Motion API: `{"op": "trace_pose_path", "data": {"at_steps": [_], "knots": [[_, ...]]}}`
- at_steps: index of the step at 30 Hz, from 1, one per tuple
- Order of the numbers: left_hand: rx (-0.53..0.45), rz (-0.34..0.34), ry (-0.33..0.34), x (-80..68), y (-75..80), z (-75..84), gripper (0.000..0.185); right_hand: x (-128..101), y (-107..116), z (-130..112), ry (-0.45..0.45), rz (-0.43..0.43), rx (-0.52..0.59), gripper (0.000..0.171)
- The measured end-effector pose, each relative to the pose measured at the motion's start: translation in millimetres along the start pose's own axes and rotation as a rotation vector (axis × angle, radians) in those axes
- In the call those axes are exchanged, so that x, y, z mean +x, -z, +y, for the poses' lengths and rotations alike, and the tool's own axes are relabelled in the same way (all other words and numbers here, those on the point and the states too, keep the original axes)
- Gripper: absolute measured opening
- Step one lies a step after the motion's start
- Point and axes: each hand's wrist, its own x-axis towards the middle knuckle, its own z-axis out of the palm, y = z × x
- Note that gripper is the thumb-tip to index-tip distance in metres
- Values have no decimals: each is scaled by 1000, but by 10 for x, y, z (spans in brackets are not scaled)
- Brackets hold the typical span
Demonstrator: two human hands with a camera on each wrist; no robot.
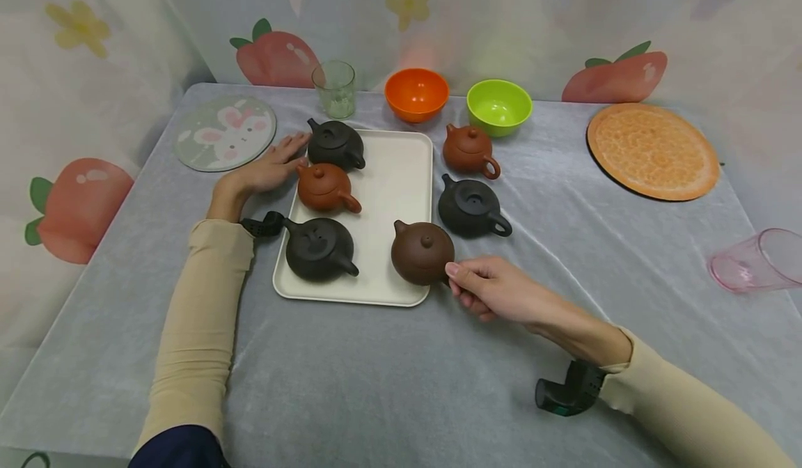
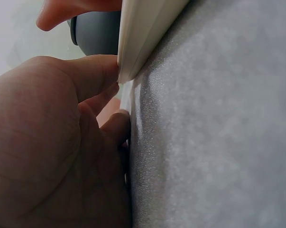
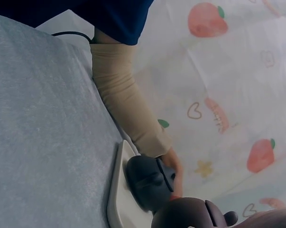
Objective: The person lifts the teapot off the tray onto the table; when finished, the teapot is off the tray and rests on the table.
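Observation:
A white tray (image 1: 395, 175) lies on the grey cloth and carries several small teapots. My right hand (image 1: 462, 281) pinches the hidden handle of the dark brown teapot (image 1: 420, 251) at the tray's front right corner; the same teapot (image 3: 190, 216) shows low in the right wrist view. My left hand (image 1: 278, 161) lies flat beside the tray's left edge, with straight fingers (image 2: 93, 71) touching the rim (image 2: 143, 38) near a black teapot (image 1: 335, 144). An orange-brown teapot (image 1: 322, 187) and another black teapot (image 1: 319, 247) also stand on the tray.
Right of the tray stand an orange-brown teapot (image 1: 468, 150) and a black teapot (image 1: 471, 207). Behind are a green glass (image 1: 335, 88), an orange bowl (image 1: 416, 94) and a green bowl (image 1: 499, 106). A rabbit mat (image 1: 225, 132), an orange mat (image 1: 651, 151) and a tipped pink cup (image 1: 755, 259) flank them.

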Motion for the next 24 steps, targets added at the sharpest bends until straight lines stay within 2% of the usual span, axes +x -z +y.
{"op": "trace_pose_path", "data": {"at_steps": [24], "knots": [[-18, -4, 25, 17, -4, -19, 64, -207, 201, 240, -3, 26, -13, 47]]}}
